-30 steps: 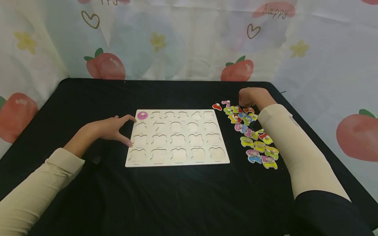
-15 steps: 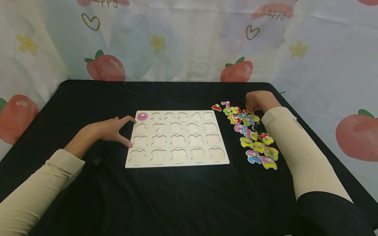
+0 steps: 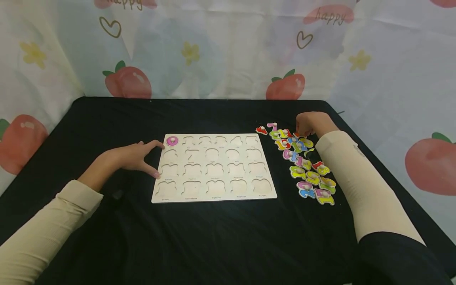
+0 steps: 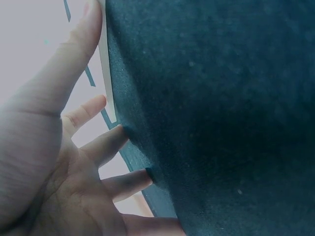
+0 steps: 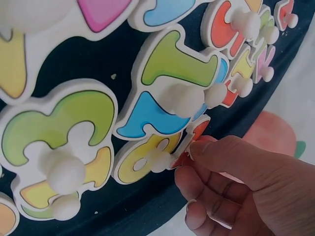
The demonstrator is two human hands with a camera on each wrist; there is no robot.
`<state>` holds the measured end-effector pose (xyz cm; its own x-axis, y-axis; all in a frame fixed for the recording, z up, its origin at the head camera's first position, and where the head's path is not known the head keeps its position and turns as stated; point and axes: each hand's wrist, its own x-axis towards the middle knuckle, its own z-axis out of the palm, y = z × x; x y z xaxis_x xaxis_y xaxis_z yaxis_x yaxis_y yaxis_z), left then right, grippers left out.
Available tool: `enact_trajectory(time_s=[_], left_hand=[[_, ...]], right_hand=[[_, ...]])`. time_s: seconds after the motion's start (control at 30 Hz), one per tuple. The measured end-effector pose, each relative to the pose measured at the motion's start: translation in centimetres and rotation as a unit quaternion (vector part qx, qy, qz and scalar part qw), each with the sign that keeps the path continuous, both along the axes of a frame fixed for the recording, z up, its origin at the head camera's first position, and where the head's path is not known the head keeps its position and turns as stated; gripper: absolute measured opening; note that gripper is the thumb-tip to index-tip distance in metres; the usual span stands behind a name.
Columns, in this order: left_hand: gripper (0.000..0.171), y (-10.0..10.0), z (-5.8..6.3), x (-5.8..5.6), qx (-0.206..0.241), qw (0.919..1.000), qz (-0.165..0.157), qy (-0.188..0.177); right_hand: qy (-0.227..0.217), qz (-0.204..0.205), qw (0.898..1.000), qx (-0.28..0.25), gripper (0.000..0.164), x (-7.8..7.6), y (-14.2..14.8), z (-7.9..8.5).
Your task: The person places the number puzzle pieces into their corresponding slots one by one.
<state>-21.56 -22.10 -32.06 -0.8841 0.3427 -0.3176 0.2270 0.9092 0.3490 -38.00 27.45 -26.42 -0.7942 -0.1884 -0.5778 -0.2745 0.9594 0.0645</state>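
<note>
A white wooden number board (image 3: 224,156) with rows of cut-out slots lies on the black-covered table. One round pink piece (image 3: 172,141) sits in its top left slot. My left hand (image 3: 133,156) is spread at the board's left edge, thumb at the lower part and fingertips near the upper corner. My right hand (image 3: 313,122) is over the far side of a pile of knobbed number pieces. In the right wrist view, its thumb and finger pinch a red-orange number puzzle piece (image 5: 199,129), whose figure is mostly hidden. A yellow 8 piece (image 5: 142,162) lies right beside it.
Several colourful number pieces lie close together right of the board, including a red 4 (image 3: 261,130) and a pink 7 (image 3: 272,126) at the far left of the pile. A green-and-blue piece (image 5: 182,69) overlaps its neighbours. A printed curtain (image 3: 228,47) hangs behind the table.
My right hand has shifted right and slightly nearer, down onto the red-orange piece, and has been almost still over the last half second. The left hand and board stay in place.
</note>
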Motion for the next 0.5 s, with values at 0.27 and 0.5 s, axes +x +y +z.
enact_trajectory(time_s=[0.27, 0.5], left_hand=[[0.096, 0.24, 0.31, 0.16, -0.002, 1.0, 0.001, -0.001], [0.095, 0.49, 0.66, 0.55, -0.001, 1.0, 0.001, 0.003]], right_hand=[[0.013, -0.016, 1.0, 0.012, 0.027, -0.11, 0.4, 0.51], [0.01, -0.021, 1.0, 0.002, 0.035, -0.38, 0.3, 0.78]])
